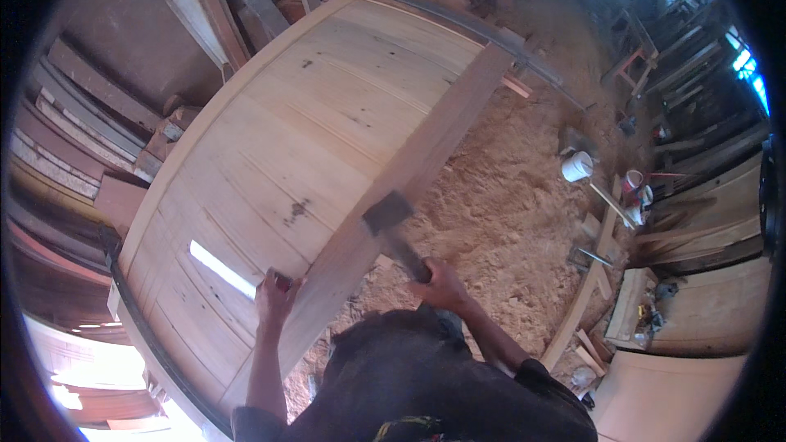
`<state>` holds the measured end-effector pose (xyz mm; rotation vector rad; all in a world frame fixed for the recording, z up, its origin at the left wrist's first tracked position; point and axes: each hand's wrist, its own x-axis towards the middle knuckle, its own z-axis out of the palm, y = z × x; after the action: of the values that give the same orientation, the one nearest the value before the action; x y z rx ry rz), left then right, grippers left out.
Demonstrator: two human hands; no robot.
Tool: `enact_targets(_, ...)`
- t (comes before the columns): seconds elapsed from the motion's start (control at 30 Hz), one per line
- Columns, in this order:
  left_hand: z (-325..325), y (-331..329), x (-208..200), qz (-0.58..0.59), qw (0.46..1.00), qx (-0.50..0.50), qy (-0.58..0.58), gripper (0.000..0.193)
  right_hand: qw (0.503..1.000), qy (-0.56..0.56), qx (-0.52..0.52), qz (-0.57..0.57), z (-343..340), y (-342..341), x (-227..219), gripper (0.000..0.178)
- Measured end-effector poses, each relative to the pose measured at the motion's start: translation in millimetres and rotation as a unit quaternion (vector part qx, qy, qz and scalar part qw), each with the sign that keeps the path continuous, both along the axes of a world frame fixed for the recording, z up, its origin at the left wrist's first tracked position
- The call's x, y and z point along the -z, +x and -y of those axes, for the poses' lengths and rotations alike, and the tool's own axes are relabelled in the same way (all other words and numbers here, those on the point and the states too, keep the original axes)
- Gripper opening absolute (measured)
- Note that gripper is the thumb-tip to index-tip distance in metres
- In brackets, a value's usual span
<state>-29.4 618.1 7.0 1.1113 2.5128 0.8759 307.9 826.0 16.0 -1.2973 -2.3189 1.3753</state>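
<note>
A large pale wooden panel (311, 131) of several planks, like a door, lies in front of me, its right edge bordered by a long reddish-brown board (446, 131). My right hand (442, 285) is closed around the handle of a mallet (387, 213). The blocky dark head is over the brown board; whether it touches the wood I cannot tell. At the panel's near right side, my left hand (275, 301) is closed on a small dark reddish piece, whose kind I cannot make out. A dark metal bar (524, 57) crosses the panel's far end, and another bar (155, 352) runs along its near left end.
Shavings and sawdust (499, 205) cover the ground at right. A white bucket (577, 166), a red container (632, 182) and a long timber (585, 299) lie beyond. Stacked boards (90, 131) line the left side. A bright light patch (221, 270) falls on the panel.
</note>
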Motion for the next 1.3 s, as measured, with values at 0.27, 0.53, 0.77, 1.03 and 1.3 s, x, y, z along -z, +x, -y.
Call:
enact_targets(0.27, -218, 75, 3, -0.013, 0.998, 0.042, -0.044, 0.052, 0.982, -0.015, 0.169, -0.081, -129, 141, -25, 0.041)
enact_targets(0.53, -323, 117, 10, -0.032, 0.998, -0.036, -0.026, 0.047, 0.965, -0.108, 0.232, -0.049, -240, 198, -56, 0.044)
enact_targets(0.77, -360, 131, 21, -0.094, 0.970, -0.204, -0.092, 0.048, 0.994, -0.061, 0.088, -0.031, -349, 171, -24, 0.052)
enact_targets(1.03, -374, 133, 23, -0.105, 0.943, -0.308, -0.064, 0.045, 0.985, -0.002, -0.174, -0.001, -499, 40, -36, 0.060)
enact_targets(1.3, -385, 136, 7, -0.095, 0.906, -0.408, -0.068, 0.031, 0.935, 0.083, -0.344, -0.012, -585, -46, -37, 0.065)
